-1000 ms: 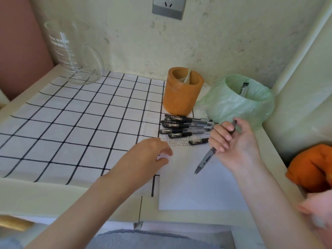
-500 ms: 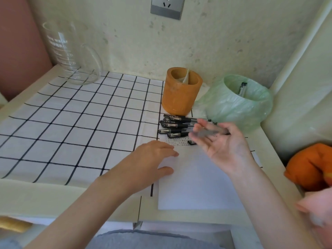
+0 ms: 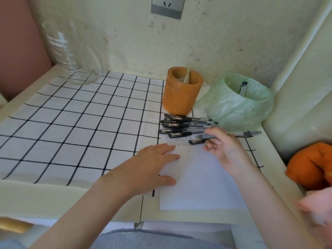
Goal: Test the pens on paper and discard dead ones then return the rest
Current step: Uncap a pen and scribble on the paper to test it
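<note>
Right hand (image 3: 226, 150) has swung its pen (image 3: 240, 134) level toward the pile (image 3: 185, 124), seemingly pinched, likely a keeper; left hand (image 3: 152, 164) lies flat, pinning the paper (image 3: 197, 186).

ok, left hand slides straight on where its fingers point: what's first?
Likely the right hand, its fingers just ahead of the left hand over the paper. Height unclear; if it passes under, the nearest pen lies close beside that line.

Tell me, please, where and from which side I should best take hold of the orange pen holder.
Probably round its mid wall, from the left: the orange pen holder stands upright and cylindrical, the pens lie just in front, and the green-lined bin sits close on its right.
</note>
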`<state>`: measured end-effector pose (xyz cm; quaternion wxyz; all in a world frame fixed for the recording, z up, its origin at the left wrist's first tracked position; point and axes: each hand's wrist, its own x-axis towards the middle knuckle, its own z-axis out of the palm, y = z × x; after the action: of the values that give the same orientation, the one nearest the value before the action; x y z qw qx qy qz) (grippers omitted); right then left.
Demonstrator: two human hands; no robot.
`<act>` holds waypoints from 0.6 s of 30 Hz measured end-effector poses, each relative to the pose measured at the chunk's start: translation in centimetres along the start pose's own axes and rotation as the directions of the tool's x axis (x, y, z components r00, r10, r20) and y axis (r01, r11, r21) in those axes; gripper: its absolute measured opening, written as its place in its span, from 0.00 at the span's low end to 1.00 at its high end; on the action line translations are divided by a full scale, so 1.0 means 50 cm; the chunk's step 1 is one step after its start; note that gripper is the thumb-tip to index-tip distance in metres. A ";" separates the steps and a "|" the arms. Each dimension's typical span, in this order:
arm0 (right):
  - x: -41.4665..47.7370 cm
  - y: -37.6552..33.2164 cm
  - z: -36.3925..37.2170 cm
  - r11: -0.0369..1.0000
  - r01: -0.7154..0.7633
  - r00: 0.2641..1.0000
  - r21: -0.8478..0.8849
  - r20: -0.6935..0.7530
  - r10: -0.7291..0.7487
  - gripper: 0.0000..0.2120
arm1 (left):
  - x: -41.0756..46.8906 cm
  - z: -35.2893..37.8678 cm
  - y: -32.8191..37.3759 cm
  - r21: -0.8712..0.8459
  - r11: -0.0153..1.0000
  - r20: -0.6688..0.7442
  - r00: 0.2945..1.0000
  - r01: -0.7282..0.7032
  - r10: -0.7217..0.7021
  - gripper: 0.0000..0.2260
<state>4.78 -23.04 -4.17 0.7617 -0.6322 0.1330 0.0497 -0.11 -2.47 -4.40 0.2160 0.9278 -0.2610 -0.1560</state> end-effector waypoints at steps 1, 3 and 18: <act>0.004 0.003 -0.002 0.998 0.034 0.999 -0.061 -0.029 -0.036 0.07 | 0.000 0.000 0.000 0.000 1.000 0.000 1.000 0.000 0.000 0.29; 0.008 0.008 -0.002 0.983 0.087 0.995 -0.161 -0.038 -0.094 0.06 | 0.001 -0.001 0.000 -0.002 1.000 0.000 1.000 0.001 -0.001 0.29; 0.042 0.065 0.026 0.853 0.353 0.897 -0.384 -0.121 -0.425 0.16 | 0.000 -0.002 0.001 -0.028 1.000 0.014 1.000 0.008 -0.007 0.30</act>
<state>6.18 -21.35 -7.60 0.6126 -0.7737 0.0669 -0.1472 -0.07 -2.48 -4.31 0.2268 0.9245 -0.2568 -0.1669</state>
